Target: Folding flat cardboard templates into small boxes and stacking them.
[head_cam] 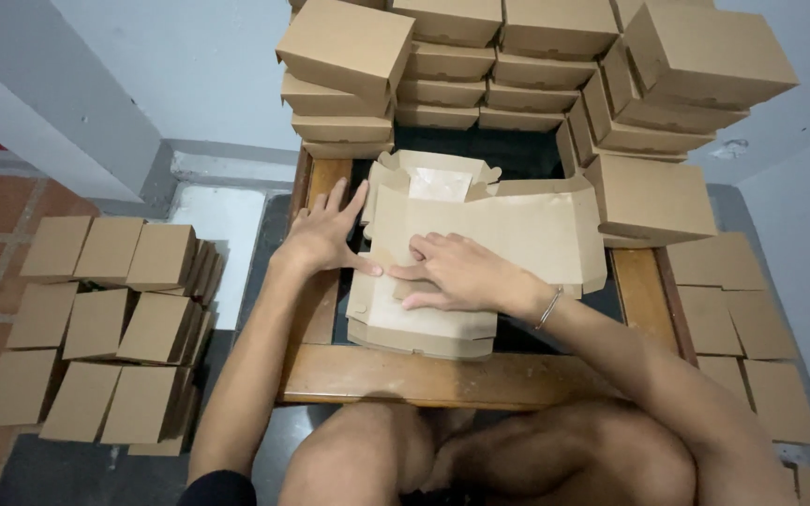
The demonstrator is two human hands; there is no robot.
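Head view: my left hand (pixel 322 234) and right hand (pixel 461 274), fingers spread, press flat on half-folded cardboard box (pixel 489 225); finished boxes (pixel 480 66) stacked far.

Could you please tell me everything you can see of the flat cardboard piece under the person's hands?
The cardboard blank is brown kraft-looking board, unfolded or only partly folded, with creased flaps and cut tabs along its far edge. A paler panel, perhaps a window, shows near the top. It lies on a short stack of similar blanks on the dark-topped wooden table, in front of piled finished boxes. The left hand presses its left edge; the right hand lies flat across its near part.
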